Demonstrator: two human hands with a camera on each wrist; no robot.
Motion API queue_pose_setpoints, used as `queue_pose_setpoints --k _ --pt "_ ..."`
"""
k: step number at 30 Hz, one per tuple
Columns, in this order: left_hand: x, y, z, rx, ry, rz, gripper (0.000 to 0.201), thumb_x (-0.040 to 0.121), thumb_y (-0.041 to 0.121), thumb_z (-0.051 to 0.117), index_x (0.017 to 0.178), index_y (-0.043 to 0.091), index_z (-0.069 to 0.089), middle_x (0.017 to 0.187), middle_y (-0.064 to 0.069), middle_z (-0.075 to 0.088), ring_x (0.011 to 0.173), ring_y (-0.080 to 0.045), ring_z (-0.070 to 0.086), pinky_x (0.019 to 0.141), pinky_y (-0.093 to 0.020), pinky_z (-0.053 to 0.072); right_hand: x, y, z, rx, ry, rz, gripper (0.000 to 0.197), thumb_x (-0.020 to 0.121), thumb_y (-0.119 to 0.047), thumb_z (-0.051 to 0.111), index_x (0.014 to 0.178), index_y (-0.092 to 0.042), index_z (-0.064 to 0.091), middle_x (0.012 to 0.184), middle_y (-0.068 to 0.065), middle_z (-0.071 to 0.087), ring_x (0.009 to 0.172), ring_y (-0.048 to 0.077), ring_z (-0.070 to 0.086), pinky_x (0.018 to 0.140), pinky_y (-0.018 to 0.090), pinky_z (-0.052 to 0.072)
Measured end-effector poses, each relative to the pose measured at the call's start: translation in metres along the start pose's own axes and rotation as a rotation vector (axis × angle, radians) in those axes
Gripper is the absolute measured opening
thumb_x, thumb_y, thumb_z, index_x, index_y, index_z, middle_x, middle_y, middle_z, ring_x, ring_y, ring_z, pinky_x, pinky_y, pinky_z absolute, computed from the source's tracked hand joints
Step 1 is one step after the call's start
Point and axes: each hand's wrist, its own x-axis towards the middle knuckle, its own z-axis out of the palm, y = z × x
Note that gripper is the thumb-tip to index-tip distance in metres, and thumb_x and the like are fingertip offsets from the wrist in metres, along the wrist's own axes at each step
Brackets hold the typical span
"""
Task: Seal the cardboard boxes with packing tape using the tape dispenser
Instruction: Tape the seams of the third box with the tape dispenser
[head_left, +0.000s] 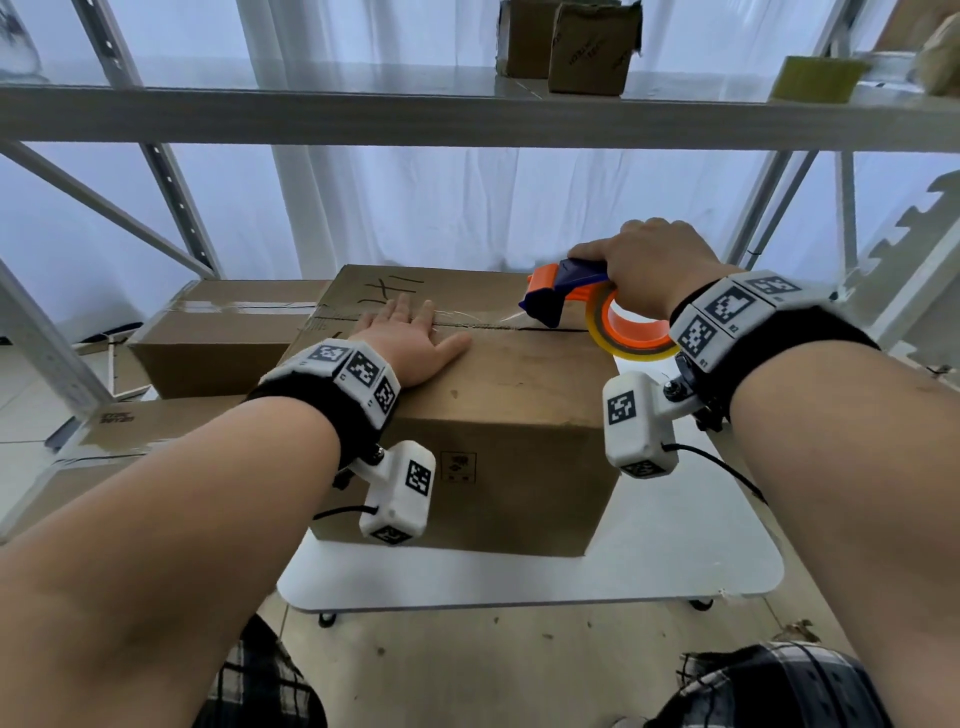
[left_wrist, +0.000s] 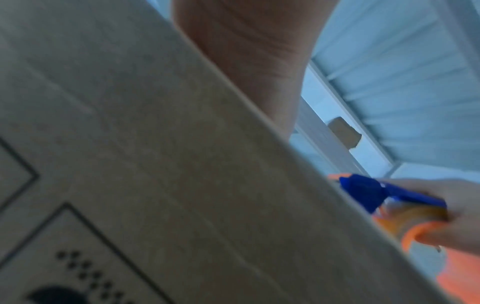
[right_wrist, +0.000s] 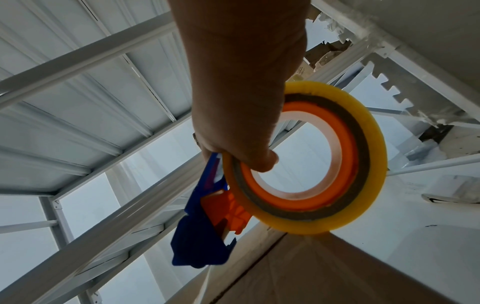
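Note:
A brown cardboard box stands on a white table, its top flaps closed along a centre seam. My left hand lies flat on the box top with fingers straight, across the seam; the left wrist view shows only the box side and my palm. My right hand grips the blue and orange tape dispenser with its yellowish tape roll, at the right end of the seam. A thin strip of clear tape runs from the dispenser down to the box top.
Two more cardboard boxes sit to the left, against a white metal rack. The shelf above holds small boxes and a spare tape roll. The rack's upright stands close behind my right hand.

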Motion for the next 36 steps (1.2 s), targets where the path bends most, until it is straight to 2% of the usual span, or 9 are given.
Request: queue_pose_setpoints --k 3,5,7,18,21,24,28,31,36 --pt "0.0 0.025 0.0 0.026 -0.01 0.033 0.099 0.083 0.079 0.02 0.153 0.012 -0.002 0.16 -0.007 -0.008 0.147 -0.021 -0.006 0.118 -0.043 -0.002 -0.002 0.0 0.001 0.003 0.013 -0.001 0.057 0.097 -0.015 0.038 0.145 -0.042 0.028 0.119 0.009 0.052 0.11 0.031 0.049 0.087 0.038 0.037" --pt "-0.001 0.045 0.002 0.043 0.001 0.159 0.098 0.084 0.078 0.024 0.153 0.013 0.0 0.16 -0.006 -0.005 0.147 -0.019 -0.004 0.118 -0.04 -0.001 -0.003 0.001 0.002 0.001 0.029 -0.007 0.056 0.097 -0.016 0.038 0.146 -0.042 0.027 0.119 0.009 0.052 0.109 0.03 0.049 0.085 0.037 0.036" --pt "-0.001 0.055 0.006 0.011 0.01 0.206 0.098 0.084 0.077 0.028 0.153 0.014 0.0 0.16 -0.003 -0.004 0.147 -0.016 -0.003 0.118 -0.036 -0.001 -0.005 0.001 0.002 0.003 0.047 -0.016 0.056 0.097 -0.016 0.037 0.146 -0.042 0.027 0.119 0.009 0.052 0.108 0.03 0.049 0.083 0.036 0.035" --pt "-0.003 0.016 0.004 -0.056 0.002 0.185 0.098 0.082 0.077 0.032 0.153 0.018 0.001 0.16 0.002 -0.001 0.147 -0.012 -0.001 0.118 -0.032 -0.002 0.007 -0.029 -0.007 0.025 0.07 -0.068 0.053 0.097 -0.018 0.038 0.144 -0.041 0.031 0.123 0.009 0.051 0.113 0.03 0.048 0.09 0.039 0.036" --pt "-0.007 0.009 0.006 -0.063 0.021 0.184 0.096 0.083 0.076 0.033 0.153 0.018 0.004 0.16 0.001 0.003 0.147 -0.012 0.001 0.118 -0.031 0.0 0.008 -0.035 -0.009 0.03 0.075 -0.084 0.052 0.096 -0.017 0.039 0.142 -0.04 0.034 0.12 0.01 0.052 0.109 0.03 0.049 0.085 0.037 0.035" --pt "-0.009 0.01 0.006 -0.066 0.043 0.181 0.095 0.083 0.075 0.036 0.153 0.018 0.008 0.16 0.001 0.007 0.147 -0.014 0.006 0.118 -0.032 0.005 0.0 -0.022 -0.004 0.061 0.085 -0.08 0.051 0.096 -0.016 0.037 0.142 -0.039 0.034 0.112 0.011 0.053 0.101 0.031 0.051 0.079 0.036 0.035" --pt "-0.01 0.011 0.005 -0.1 0.065 0.168 0.094 0.081 0.075 0.041 0.152 0.018 0.017 0.159 0.002 0.016 0.145 -0.017 0.016 0.116 -0.033 0.013 -0.022 0.012 0.004 0.061 0.061 -0.004 0.054 0.095 -0.014 0.038 0.142 -0.04 0.033 0.107 0.01 0.051 0.101 0.033 0.05 0.079 0.037 0.033" --pt "-0.01 0.012 0.006 -0.067 0.059 0.17 0.093 0.083 0.075 0.037 0.152 0.017 0.014 0.159 0.001 0.013 0.146 -0.017 0.013 0.117 -0.033 0.01 -0.028 0.021 0.008 0.097 0.055 0.039 0.057 0.093 -0.012 0.039 0.142 -0.04 0.033 0.097 0.007 0.044 0.1 0.033 0.049 0.081 0.038 0.036" --pt "-0.006 0.013 0.01 0.037 0.019 0.172 0.087 0.088 0.073 0.02 0.153 0.019 -0.001 0.16 -0.001 -0.002 0.147 -0.014 -0.001 0.119 -0.037 -0.001 -0.023 0.021 0.014 0.077 0.06 0.049 0.057 0.094 -0.013 0.038 0.144 -0.04 0.031 0.102 0.009 0.048 0.101 0.032 0.05 0.079 0.037 0.035"
